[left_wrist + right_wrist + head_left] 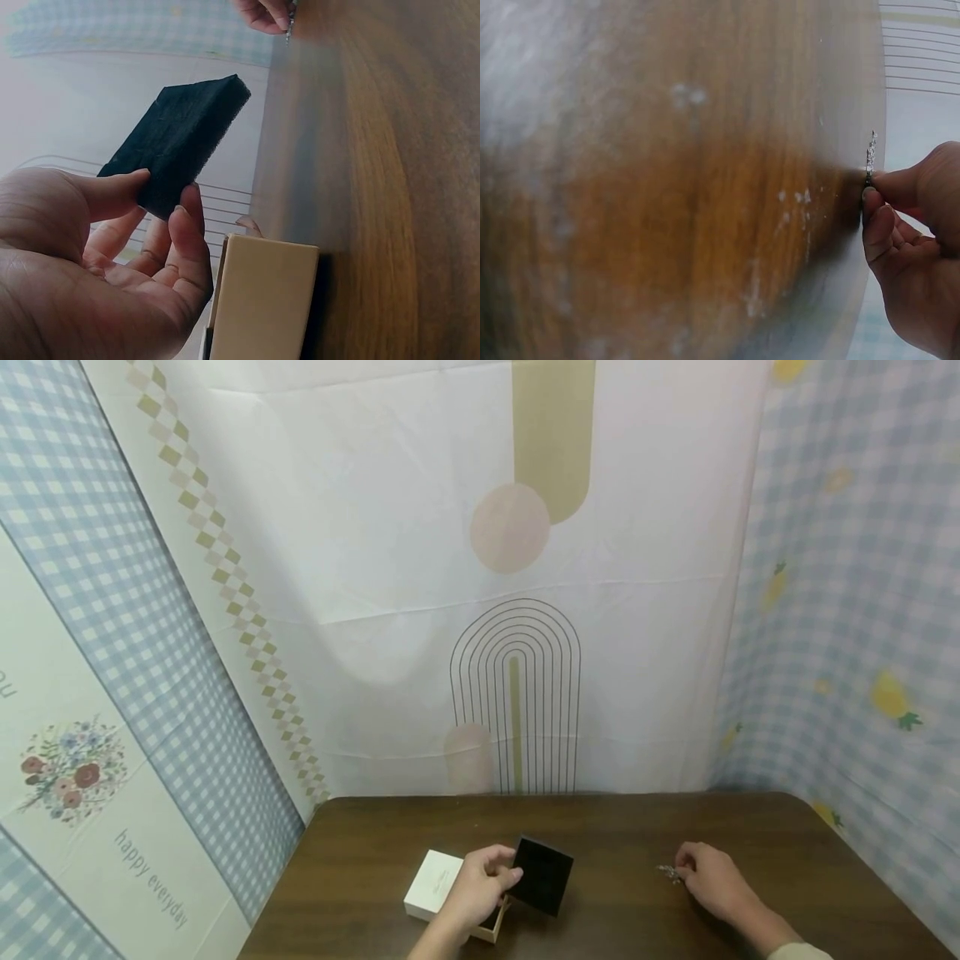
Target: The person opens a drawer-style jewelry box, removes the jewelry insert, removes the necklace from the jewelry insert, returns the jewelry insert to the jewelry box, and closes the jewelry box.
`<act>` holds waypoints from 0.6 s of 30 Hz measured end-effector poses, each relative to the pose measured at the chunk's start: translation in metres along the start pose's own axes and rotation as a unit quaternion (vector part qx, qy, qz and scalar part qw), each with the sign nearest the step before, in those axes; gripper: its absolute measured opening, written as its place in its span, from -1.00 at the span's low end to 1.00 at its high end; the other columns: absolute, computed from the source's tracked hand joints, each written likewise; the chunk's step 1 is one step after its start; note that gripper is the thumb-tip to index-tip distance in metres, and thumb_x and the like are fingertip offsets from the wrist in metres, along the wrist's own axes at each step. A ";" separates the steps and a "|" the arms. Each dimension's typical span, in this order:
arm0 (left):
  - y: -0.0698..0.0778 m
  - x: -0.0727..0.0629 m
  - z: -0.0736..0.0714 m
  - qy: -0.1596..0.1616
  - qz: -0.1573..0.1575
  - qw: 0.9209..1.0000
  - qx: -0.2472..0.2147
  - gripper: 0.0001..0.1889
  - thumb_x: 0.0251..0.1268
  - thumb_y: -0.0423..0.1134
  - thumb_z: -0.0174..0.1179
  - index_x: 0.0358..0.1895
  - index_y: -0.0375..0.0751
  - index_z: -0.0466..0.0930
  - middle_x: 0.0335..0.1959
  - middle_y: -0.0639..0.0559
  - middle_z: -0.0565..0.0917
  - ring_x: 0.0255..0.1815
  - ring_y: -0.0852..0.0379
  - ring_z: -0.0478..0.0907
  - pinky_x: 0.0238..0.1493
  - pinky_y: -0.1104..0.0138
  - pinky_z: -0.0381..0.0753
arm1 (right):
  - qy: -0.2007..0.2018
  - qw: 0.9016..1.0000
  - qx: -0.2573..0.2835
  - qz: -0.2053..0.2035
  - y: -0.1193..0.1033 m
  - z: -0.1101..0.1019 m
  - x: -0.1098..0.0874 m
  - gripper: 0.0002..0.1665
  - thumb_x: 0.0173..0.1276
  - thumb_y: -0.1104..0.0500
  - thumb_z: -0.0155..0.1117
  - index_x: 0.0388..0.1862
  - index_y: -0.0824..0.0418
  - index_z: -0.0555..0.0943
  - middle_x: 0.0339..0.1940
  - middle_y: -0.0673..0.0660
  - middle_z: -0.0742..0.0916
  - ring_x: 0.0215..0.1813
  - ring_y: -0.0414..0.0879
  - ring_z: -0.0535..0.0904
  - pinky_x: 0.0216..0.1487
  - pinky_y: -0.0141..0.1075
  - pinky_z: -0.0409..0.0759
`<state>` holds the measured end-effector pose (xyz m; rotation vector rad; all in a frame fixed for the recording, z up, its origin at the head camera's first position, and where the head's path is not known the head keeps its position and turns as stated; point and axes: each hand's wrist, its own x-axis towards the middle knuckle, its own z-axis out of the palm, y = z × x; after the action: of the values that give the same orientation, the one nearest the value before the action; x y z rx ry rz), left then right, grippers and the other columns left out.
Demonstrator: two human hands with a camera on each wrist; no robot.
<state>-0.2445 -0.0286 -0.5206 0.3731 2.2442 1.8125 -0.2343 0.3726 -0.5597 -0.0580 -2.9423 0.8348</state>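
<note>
Brown table [615, 835] standing before white patterned cloth [660, 635], left hand [478, 885] pinching a black foam pad [542, 877], near an open box [489, 933], right hand [711, 878] pinching a silvery trinket [668, 871].

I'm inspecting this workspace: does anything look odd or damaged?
Nothing looks spilled or broken. Pale specks on the wooden table stand out in the right wrist view; I cannot tell whether scuffs or glare. The black foam pad tilts, but the left hand holds it.
</note>
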 end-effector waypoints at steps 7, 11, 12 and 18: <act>-0.002 0.000 -0.001 0.000 -0.004 1.000 0.005 -0.66 0.47 -0.28 0.34 0.22 -0.29 0.66 -0.21 -0.05 0.78 -0.20 0.16 0.62 -0.22 0.20 0.72 | -0.011 1.000 -0.002 -0.006 0.001 -0.003 -0.003 -0.96 0.40 0.33 0.37 -0.21 0.25 0.67 -0.32 0.05 0.68 -0.29 -0.13 0.53 -0.32 -0.27 0.50; -0.003 0.000 0.000 -0.005 -0.008 1.000 0.001 -0.66 0.48 -0.29 0.33 0.23 -0.31 0.65 -0.26 -0.03 0.75 -0.29 0.15 0.59 -0.27 0.25 0.69 | 0.003 1.000 -0.014 -0.018 -0.007 -0.005 -0.006 -0.96 0.41 0.31 0.37 -0.19 0.22 0.68 -0.28 0.06 0.69 -0.24 -0.14 0.56 -0.29 -0.28 0.52; -0.003 0.000 0.000 -0.007 -0.010 1.000 -0.002 -0.66 0.48 -0.29 0.32 0.23 -0.32 0.65 -0.28 -0.02 0.74 -0.33 0.15 0.58 -0.29 0.26 0.68 | 0.008 1.000 -0.017 -0.022 -0.010 -0.005 -0.006 -0.95 0.41 0.31 0.37 -0.19 0.21 0.68 -0.27 0.06 0.69 -0.24 -0.14 0.57 -0.28 -0.28 0.53; -0.002 -0.001 0.001 -0.009 -0.009 1.000 -0.010 -0.66 0.48 -0.29 0.33 0.22 -0.33 0.64 -0.31 0.01 0.72 -0.43 0.17 0.54 -0.36 0.34 0.64 | 0.022 0.999 -0.002 -0.037 -0.030 -0.005 -0.010 -0.95 0.43 0.26 0.40 -0.17 0.20 0.69 -0.25 0.03 0.71 -0.27 -0.21 0.57 -0.29 -0.35 0.55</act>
<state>-0.2431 -0.0286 -0.5231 0.3642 2.2080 1.8139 -0.2243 0.3492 -0.5406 0.0318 -2.8861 0.8084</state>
